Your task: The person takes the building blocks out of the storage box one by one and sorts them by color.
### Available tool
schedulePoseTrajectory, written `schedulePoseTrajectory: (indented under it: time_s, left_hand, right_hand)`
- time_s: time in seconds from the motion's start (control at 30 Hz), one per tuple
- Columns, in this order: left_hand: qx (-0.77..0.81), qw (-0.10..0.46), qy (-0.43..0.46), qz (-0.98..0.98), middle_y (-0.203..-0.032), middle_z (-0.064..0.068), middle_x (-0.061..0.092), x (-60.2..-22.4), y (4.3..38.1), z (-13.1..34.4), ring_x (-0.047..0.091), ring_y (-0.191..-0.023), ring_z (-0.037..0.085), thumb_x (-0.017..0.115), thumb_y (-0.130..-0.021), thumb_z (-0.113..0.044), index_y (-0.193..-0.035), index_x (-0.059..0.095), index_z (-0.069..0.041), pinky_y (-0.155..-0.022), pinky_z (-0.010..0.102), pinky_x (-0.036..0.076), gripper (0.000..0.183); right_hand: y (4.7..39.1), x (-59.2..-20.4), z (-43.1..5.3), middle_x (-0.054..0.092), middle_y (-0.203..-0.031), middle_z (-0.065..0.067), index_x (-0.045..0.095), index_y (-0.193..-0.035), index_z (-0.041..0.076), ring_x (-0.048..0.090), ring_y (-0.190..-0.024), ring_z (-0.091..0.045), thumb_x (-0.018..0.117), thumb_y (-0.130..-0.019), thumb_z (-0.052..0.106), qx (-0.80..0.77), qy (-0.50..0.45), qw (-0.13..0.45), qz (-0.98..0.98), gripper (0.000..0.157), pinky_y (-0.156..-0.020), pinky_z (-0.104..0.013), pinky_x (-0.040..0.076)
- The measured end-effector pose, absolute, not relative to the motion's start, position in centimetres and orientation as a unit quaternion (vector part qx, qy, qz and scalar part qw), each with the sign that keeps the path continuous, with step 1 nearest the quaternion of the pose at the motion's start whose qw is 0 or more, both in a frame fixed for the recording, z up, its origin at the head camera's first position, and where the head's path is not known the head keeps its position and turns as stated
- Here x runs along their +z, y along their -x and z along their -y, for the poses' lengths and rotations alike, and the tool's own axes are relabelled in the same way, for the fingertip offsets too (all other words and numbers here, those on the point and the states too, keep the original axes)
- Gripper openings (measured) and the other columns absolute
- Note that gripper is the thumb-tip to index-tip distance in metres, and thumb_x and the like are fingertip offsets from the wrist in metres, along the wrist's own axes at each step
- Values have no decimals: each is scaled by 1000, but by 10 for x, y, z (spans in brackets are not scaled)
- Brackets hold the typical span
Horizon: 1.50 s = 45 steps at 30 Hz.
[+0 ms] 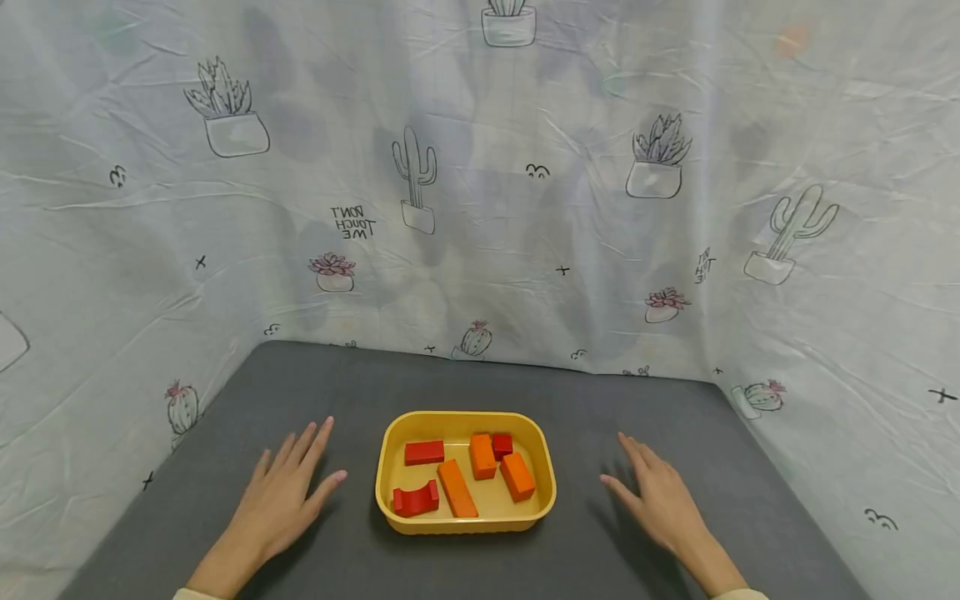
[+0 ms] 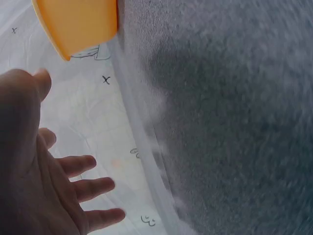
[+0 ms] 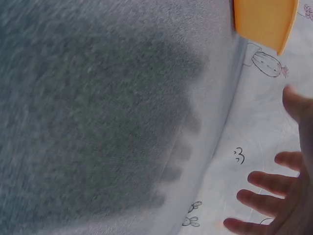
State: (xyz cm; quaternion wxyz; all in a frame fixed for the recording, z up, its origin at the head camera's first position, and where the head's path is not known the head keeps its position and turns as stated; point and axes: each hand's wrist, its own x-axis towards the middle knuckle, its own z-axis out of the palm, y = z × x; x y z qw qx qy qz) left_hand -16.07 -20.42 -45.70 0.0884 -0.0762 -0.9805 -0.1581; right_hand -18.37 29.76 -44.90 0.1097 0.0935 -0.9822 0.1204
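A yellow tray [image 1: 465,527] with rounded corners stands between my two hands. Inside it lie a red rectangular block [image 1: 424,452], a red block with a curved notch [image 1: 416,498], a long orange block [image 1: 457,489], two shorter orange blocks, one upper [image 1: 482,457] and one at the right [image 1: 517,477], and a small red block [image 1: 502,446]. My left hand [image 1: 281,502] hovers left of the tray, fingers spread, holding nothing. To the tray's right is my right hand [image 1: 660,500], also apart from it, with its fingers extended. Both wrist views show the tray's outer wall [image 2: 83,24] beyond the thumb.
A dark grey tabletop [image 1: 480,383] lies under the tray and hands. Pale curtain sheeting [image 1: 480,208] printed with potted cacti rises behind the table and along both sides. Hand shadows fall on the surface.
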Motion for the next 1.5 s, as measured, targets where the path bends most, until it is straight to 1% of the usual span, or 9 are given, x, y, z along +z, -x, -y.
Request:
schedulePoseTrajectory:
  time_s: [0.2,0.37,0.5,0.67,0.8,0.97,1.2,1.3,1.5]
  left_hand:
    - [-211,102,78,969,-143,21,26,-456,160,200,33,-123,43,37,-91,-55,-147,9,-22,-88,66,31,70]
    - [-303,100,92,943,-143,19,27,-455,160,193,31,-126,39,40,-91,-52,-146,14,-21,-94,61,30,68]
    - [-340,115,109,927,-142,18,31,-455,161,188,32,-127,36,46,-92,-45,-145,21,-14,-98,57,30,67]
    - [-358,126,115,918,-140,19,34,-456,160,183,34,-126,35,51,-92,-36,-143,25,-10,-97,54,34,63]
    - [-371,113,113,915,-140,19,34,-455,159,178,35,-126,35,49,-92,-39,-143,26,-9,-95,53,37,64]
    - [-393,89,113,908,-143,17,30,-455,159,173,32,-128,33,47,-91,-45,-144,22,-12,-93,47,41,67]
    - [-460,27,95,882,-148,13,16,-456,156,166,34,-125,37,53,-90,-36,-146,12,-24,-86,41,48,69]
    - [-476,6,80,876,-148,13,18,-453,157,162,40,-122,38,53,-90,-37,-145,13,-27,-83,40,50,69]
    - [-538,-40,61,840,-149,5,18,-446,159,157,41,-122,33,56,-90,-30,-144,15,-31,-73,29,54,68]
  right_hand:
    - [183,-444,-291,48,-128,-17,38,-138,11,50,-110,-37,54,-83,54,149,-92,138,975,71,-83,-54,43]
    - [182,-441,-282,51,-126,-16,40,-137,13,53,-107,-36,58,-83,49,162,-99,161,969,68,-81,-54,45]
    - [181,-438,-275,53,-124,-14,43,-135,14,55,-105,-33,63,-82,43,172,-106,177,963,64,-81,-51,46]
    - [179,-433,-267,55,-122,-10,46,-132,14,58,-101,-28,63,-82,42,199,-111,182,956,61,-78,-48,49]
    - [177,-430,-261,55,-123,-7,47,-132,15,59,-99,-24,64,-82,40,223,-121,187,949,58,-75,-41,52]
    - [176,-428,-254,56,-121,-2,46,-132,19,60,-97,-20,67,-82,31,242,-139,213,937,56,-74,-34,53]
    - [173,-426,-242,55,-121,0,47,-130,21,61,-93,-14,69,-80,27,274,-161,219,923,54,-71,-27,54]
    - [173,-424,-237,55,-120,0,49,-129,21,61,-93,-14,70,-79,25,278,-164,221,920,54,-72,-28,53]
    - [176,-419,-226,55,-120,2,50,-128,18,60,-94,-14,73,-77,22,276,-184,231,915,55,-75,-31,53]
